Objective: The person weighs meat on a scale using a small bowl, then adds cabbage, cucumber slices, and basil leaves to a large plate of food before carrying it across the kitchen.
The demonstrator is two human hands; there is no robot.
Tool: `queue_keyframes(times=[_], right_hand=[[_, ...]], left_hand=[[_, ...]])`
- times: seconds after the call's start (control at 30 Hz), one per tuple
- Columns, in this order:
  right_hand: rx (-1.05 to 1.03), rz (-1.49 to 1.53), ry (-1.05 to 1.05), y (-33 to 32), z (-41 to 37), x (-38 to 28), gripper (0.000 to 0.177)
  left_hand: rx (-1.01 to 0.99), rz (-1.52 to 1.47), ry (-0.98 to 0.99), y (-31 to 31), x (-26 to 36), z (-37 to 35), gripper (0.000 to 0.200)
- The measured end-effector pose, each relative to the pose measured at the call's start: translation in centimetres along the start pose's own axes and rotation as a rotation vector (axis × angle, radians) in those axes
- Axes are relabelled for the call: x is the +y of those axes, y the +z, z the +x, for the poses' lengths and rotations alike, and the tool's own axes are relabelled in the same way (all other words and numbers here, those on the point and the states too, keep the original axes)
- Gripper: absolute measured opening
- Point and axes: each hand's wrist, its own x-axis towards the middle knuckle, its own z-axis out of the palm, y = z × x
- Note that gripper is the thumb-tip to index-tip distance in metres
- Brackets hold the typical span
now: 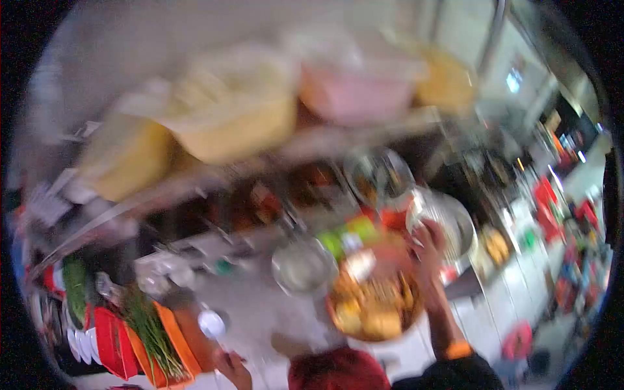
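Observation:
My right hand (430, 244) reaches forward, an orange band at its wrist, and overlaps the near left side of a large round metal pot (467, 224). Motion smears its fingers, and I cannot tell what they hold. Just below that arm stands a round brown container (335, 318) filled with yellow and brown food, with a white piece (359, 264) at its far side. At the bottom, my left hand (233, 369) has its fingers curled, close to a small white round thing (211, 324). A metal bowl (304, 266) rests on the counter between the hands.
Blurred yellow tubs (234, 123) and a pink tub (357, 94) line a shelf above the counter. Green stalks (153, 325) lie in an orange basket (177, 338) beside a red basket (117, 341). Green packets (348, 237) sit near the brown container. Another metal bowl (379, 175) stands farther back.

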Motion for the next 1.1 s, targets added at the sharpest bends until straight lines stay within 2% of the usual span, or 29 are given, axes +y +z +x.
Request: queue_keyframes(times=[0.03, 0.07, 0.1, 0.13, 0.17, 0.23, 0.27, 0.3, 0.33, 0.37, 0.4, 0.43, 0.47, 0.5, 0.53, 0.57, 0.63, 0.67, 0.7, 0.77, 0.8, 0.83, 0.87, 0.9, 0.97, 1.0, 1.03, 1.07, 1.1], right_hand=[[-0.180, 0.024, -0.323, 2.4, -0.6, -4.1, 0.028], [-0.210, 0.027, -0.515, 4.4, -1.6, -7.9, 0.026], [-0.215, 0.132, -0.762, 6.8, -1.8, -10.3, 0.019], [-0.289, -0.002, -0.925, 9.4, -1.9, -13.4, 0.015], [-0.345, -0.152, -1.088, 12.4, -1.5, -17.1, 0.012], [-0.460, -0.393, -1.504, 19.8, -0.7, -22.6, 0.013], [-0.721, -0.350, -1.232, 23.8, -0.1, -23.5, 0.021], [-0.837, -0.537, -1.154, 27.9, 1.9, -22.8, 0.029], [-0.950, -0.725, -1.049, 30.9, 2.7, -22.2, 0.036], [-0.902, -0.810, -1.116, 31.7, -0.2, -21.5, 0.038], [-0.875, -0.852, -1.151, 32.7, -0.7, -20.8, 0.040], [-0.848, -0.893, -1.187, 33.7, -1.2, -20.1, 0.041], [-1.059, -1.069, -1.148, 36.2, 2.6, -19.1, 0.043], [-1.270, -1.249, -1.081, 37.2, 3.2, -19.5, 0.045], [-1.214, -1.284, -1.102, 37.4, 3.7, -19.5, 0.038], [-1.209, -1.292, -1.095, 37.3, 4.3, -19.1, 0.038], [-1.137, -0.920, -0.886, 36.7, 6.0, -19.1, 0.034], [-1.110, -0.873, -0.853, 35.8, 5.6, -19.5, 0.031], [-1.100, -0.882, -0.849, 35.3, 5.5, -19.4, 0.031], [-1.092, -0.482, -0.822, 34.4, 5.6, -19.7, 0.026], [-1.084, -0.491, -0.827, 34.1, 5.1, -20.2, 0.026], [-0.963, -0.557, -0.777, 33.6, 4.5, -20.8, 0.025], [-0.840, -0.619, -0.727, 33.1, 3.7, -21.6, 0.024], [-0.829, -0.626, -0.727, 32.5, 2.8, -22.3, 0.024], [-0.736, -0.420, -0.828, 31.0, 1.7, -22.7, 0.019], [-0.822, -0.105, -0.803, 30.5, 2.4, -21.6, 0.018], [-0.823, -0.058, -0.692, 29.2, 1.0, -21.8, 0.019], [-0.818, -0.013, -0.569, 27.6, -1.3, -22.6, 0.019], [-0.847, 0.022, -0.577, 26.2, -2.6, -22.5, 0.020]], left_hand=[[-0.146, -0.413, 0.136, -1.0, -5.2, 0.3, 0.027], [-0.151, -0.199, -0.157, -1.7, -9.6, 0.3, 0.029], [-0.211, 0.011, -0.444, -1.1, -7.9, 1.7, 0.032], [-0.212, 0.170, 0.052, -0.7, -6.3, 2.3, 0.023], [-0.091, 0.367, 0.542, 1.1, 2.1, 4.3, 0.016], [-0.075, 0.285, 0.521, 1.0, 8.4, 6.6, 0.013], [-0.114, 0.226, 0.465, 0.4, 9.8, 6.9, 0.012], [-0.096, 0.207, 0.482, 0.3, 10.4, 7.6, 0.012], [-0.082, 0.212, 0.418, -0.2, 10.7, 7.9, 0.012], [-0.071, 0.219, 0.352, -0.9, 10.8, 8.0, 0.012], [-0.113, 0.230, 0.477, -2.0, 10.6, 8.4, 0.014], [-0.109, 0.225, 0.481, -2.3, 10.1, 8.6, 0.014], [-0.034, 0.153, 0.526, -2.3, 9.0, 8.9, 0.015], [0.034, 0.080, 0.566, -2.4, 8.0, 8.8, 0.018], [-0.010, -0.049, 0.422, -2.6, 6.9, 8.6, 0.021], [-0.019, -0.054, 0.421, -3.0, 7.0, 8.6, 0.021], [-0.038, 0.048, 0.456, -3.2, 7.5, 9.4, 0.019], [-0.099, 0.190, 0.384, -3.2, 6.7, 9.4, 0.018], [-0.109, 0.183, 0.386, -3.1, 8.1, 9.8, 0.018], [-0.371, 0.026, 0.428, -1.9, 11.3, 10.6, 0.017], [-0.508, -0.070, 0.326, -0.5, 11.0, 10.9, 0.018], [-0.645, -0.165, 0.221, 0.9, 10.7, 11.0, 0.019], [-0.666, -0.198, 0.305, 1.6, 12.8, 11.2, 0.020], [-0.690, -0.229, 0.388, 2.3, 15.8, 11.7, 0.022], [-0.595, -0.317, 0.583, 4.1, 19.3, 12.0, 0.022], [-0.739, -0.337, 0.563, 5.0, 20.5, 12.8, 0.026], [-0.888, -0.356, 0.527, 6.5, 20.9, 13.5, 0.033], [-0.975, -0.580, 0.438, 8.9, 20.2, 14.3, 0.043], [-1.022, -0.887, 0.075, 9.5, 23.1, 14.0, 0.058]])
